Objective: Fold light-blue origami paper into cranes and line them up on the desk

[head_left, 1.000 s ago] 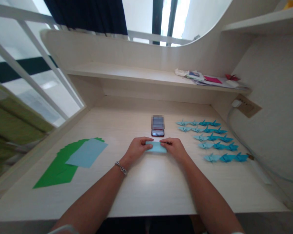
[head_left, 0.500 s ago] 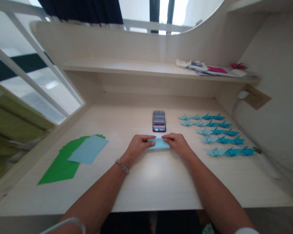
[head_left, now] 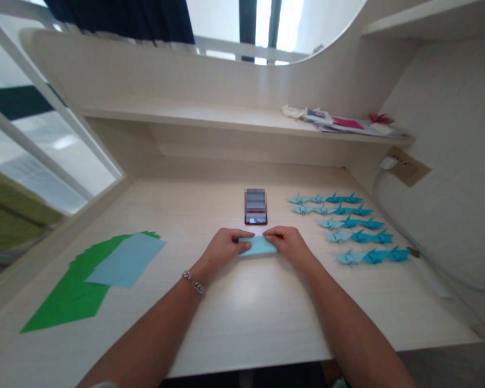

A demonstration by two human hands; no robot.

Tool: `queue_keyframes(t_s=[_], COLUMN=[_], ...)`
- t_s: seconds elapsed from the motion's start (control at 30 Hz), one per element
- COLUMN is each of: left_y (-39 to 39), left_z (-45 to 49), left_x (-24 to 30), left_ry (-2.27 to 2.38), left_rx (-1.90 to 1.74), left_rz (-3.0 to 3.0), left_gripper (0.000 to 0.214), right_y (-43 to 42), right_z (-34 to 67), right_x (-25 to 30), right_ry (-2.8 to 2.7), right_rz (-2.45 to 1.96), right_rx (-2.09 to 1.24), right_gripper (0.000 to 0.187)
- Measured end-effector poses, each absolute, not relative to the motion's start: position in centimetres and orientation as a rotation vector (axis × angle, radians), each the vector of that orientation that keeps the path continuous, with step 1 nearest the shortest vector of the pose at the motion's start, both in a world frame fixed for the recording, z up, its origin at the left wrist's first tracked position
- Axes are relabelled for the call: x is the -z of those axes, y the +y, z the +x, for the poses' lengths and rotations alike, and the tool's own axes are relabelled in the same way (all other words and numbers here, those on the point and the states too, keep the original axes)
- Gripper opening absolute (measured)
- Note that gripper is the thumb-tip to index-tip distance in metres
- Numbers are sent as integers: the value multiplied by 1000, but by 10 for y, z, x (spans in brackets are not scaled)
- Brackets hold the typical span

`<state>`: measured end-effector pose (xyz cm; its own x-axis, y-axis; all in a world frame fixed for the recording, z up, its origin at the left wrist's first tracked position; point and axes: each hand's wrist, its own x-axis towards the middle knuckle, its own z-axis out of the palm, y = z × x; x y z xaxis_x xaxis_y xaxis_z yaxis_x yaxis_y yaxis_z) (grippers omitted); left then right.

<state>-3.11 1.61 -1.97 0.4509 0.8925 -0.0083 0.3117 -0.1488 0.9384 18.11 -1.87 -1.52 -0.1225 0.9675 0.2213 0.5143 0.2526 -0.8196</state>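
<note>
A light blue piece of folded paper (head_left: 259, 246) lies between my hands at the middle of the desk, its long side running left to right. My left hand (head_left: 225, 249) pinches the paper's left end between thumb and fingers. At its upper right edge, my right hand (head_left: 290, 245) holds it with thumb and fingertips together. Just beyond the paper lies a phone (head_left: 256, 206) with its screen lit. To the right, several folded paper cranes (head_left: 359, 222) in pale and brighter blue sit in rows.
On the left, green paper sheets (head_left: 60, 296) lie fanned out under a pale blue sheet (head_left: 131, 261). A shelf (head_left: 178, 114) at the back bears papers (head_left: 343, 124). A plug with a grey cable (head_left: 392, 207) runs down the right wall.
The camera view has turned and tilted slightly, so the desk things appear shifted left and a little lower. Both hands keep hold of the paper; the right fingers have slid slightly along its top edge.
</note>
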Motion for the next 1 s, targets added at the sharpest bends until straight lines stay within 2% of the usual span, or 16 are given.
queue_keyframes(t_s=[0.23, 0.4, 0.63, 0.83, 1.0], left_y=[5, 3, 0, -4, -5], left_z=[-31, -28, -25, -18, -17], left_x=[7, 0, 5, 5, 7], left_ry=[1027, 1122, 1031, 1008, 1012], left_rx=[-670, -806, -762, -797, -807], left_rz=[1769, 1647, 1534, 1447, 1404], left_gripper=[23, 22, 24, 25, 27], right_y=[-22, -18, -20, -23, -24], right_z=[169, 166, 163, 160, 158], right_x=[14, 19, 21, 17, 17], right_ry=[-1731, -1287, -1274, -1262, -1250], right_rz=[-1317, -1293, -1326, -1315, -1342], right_rx=[-802, -1065, -1063, -1007, -958], right_gripper=[16, 37, 21, 25, 21])
